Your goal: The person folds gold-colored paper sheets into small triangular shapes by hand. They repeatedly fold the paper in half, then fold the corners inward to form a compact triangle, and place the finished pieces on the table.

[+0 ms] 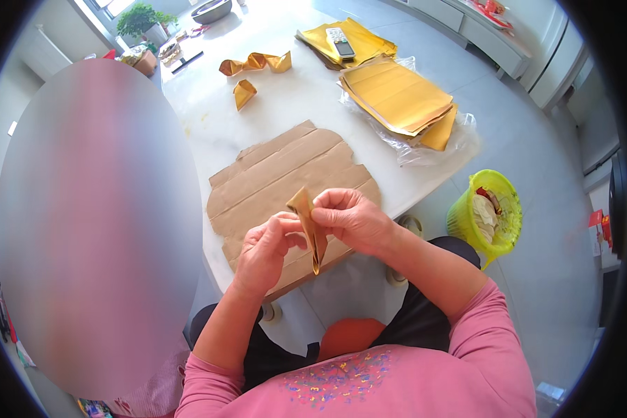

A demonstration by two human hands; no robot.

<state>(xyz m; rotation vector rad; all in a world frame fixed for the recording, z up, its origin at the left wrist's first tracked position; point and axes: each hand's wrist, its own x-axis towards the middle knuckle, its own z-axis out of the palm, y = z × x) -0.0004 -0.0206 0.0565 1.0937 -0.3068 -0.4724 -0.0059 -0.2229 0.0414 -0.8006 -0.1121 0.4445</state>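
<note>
A narrow folded piece of gold paper (309, 224) is held up over the near edge of a flat brown cardboard sheet (292, 172). My right hand (347, 217) pinches its right side between thumb and fingers. My left hand (271, 245) is at its left side, fingertips against the paper; whether they grip it is hard to tell. Farther back on the white table (188, 112) lie several folded gold paper pieces (256, 61), one of them apart (244, 94). A stack of gold paper sheets (397, 94) lies on clear plastic at the back right.
Behind that stack, a remote control (340, 43) rests on more gold paper (371, 39). A yellow-green waste basket (460, 217) with refuse in it stands on the floor to the right. A large blurred area covers the left side. A potted plant (138, 23) is at the far left.
</note>
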